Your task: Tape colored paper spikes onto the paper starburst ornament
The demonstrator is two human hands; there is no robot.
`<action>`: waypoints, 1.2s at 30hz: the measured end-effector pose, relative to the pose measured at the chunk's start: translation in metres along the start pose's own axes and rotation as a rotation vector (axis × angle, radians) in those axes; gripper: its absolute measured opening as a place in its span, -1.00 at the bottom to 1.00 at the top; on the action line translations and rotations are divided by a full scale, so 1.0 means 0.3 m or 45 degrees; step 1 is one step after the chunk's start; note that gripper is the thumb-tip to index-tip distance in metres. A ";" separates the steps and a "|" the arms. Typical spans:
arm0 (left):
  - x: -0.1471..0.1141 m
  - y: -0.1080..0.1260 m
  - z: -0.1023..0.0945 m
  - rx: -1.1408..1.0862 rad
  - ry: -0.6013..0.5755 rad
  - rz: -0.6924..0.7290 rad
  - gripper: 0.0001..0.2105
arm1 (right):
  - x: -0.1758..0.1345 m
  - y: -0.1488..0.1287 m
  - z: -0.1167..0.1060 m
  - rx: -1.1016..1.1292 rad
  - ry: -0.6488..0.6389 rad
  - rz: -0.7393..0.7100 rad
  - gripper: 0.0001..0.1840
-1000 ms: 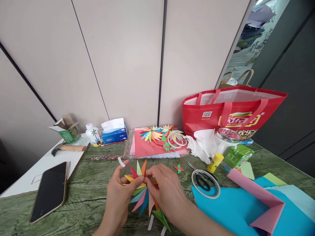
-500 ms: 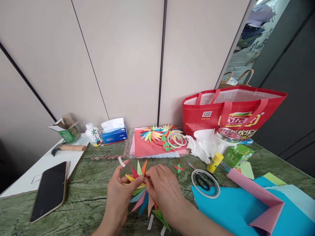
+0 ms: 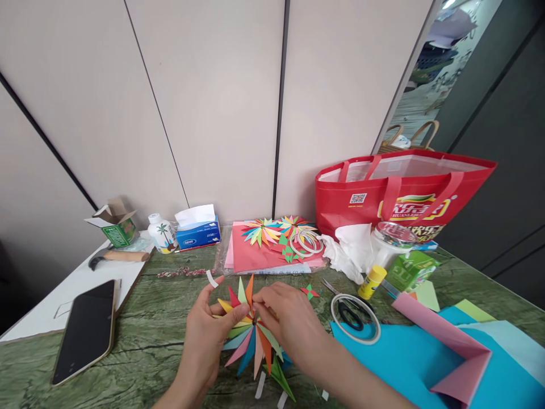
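Note:
A many-pointed paper star (image 3: 251, 341) in several colours is held low over the table, its dark centre facing me. My left hand (image 3: 208, 321) grips its left side, thumb pressed on the points near the centre. A short white strip of tape (image 3: 212, 279) sticks to a fingertip of that hand. My right hand (image 3: 283, 318) pinches the star's upper right, by the orange point; its fingertips partly cover the paper there. Beneath the star lies a green folded paper piece (image 3: 281, 379), with white tape strips (image 3: 260, 385) beside it.
Scissors (image 3: 349, 312) lie under a tape roll (image 3: 374, 335), beside a yellow glue stick (image 3: 372, 282). Blue paper (image 3: 378, 363) and folded pink paper (image 3: 447, 329) cover the right. Finished stars (image 3: 261, 232) rest behind. A phone (image 3: 87, 326) and sickle (image 3: 121, 256) are left; a red bag (image 3: 340, 204) stands back right.
My right hand has shifted slightly up and right, uncovering the star's centre and more of its lower right points. My left hand keeps its hold.

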State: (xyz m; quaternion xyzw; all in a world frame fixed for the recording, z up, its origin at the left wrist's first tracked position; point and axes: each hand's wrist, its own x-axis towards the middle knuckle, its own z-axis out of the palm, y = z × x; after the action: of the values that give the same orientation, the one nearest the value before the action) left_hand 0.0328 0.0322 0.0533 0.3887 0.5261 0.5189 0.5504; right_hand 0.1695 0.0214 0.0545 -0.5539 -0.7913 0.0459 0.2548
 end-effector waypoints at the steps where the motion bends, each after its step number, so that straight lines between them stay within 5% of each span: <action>1: 0.003 -0.001 -0.001 -0.003 -0.007 -0.003 -0.24 | 0.002 0.005 -0.008 0.076 -0.020 0.009 -0.87; 16: 0.001 -0.005 -0.002 -0.042 -0.065 -0.015 -0.29 | -0.001 0.006 -0.018 0.441 -0.086 0.241 -0.96; 25: 0.012 -0.013 -0.008 -0.022 -0.054 0.008 -0.31 | -0.011 -0.010 0.016 -0.103 -0.020 -0.019 -0.90; 36: 0.018 -0.013 -0.010 0.043 -0.016 0.007 -0.29 | -0.015 -0.007 0.037 -0.265 -0.073 -0.091 -0.93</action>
State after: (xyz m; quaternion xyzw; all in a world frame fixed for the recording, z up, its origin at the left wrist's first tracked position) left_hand 0.0299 0.0365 0.0482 0.4027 0.5301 0.5090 0.5457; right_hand 0.1639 0.0188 0.0440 -0.5471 -0.8181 -0.0297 0.1747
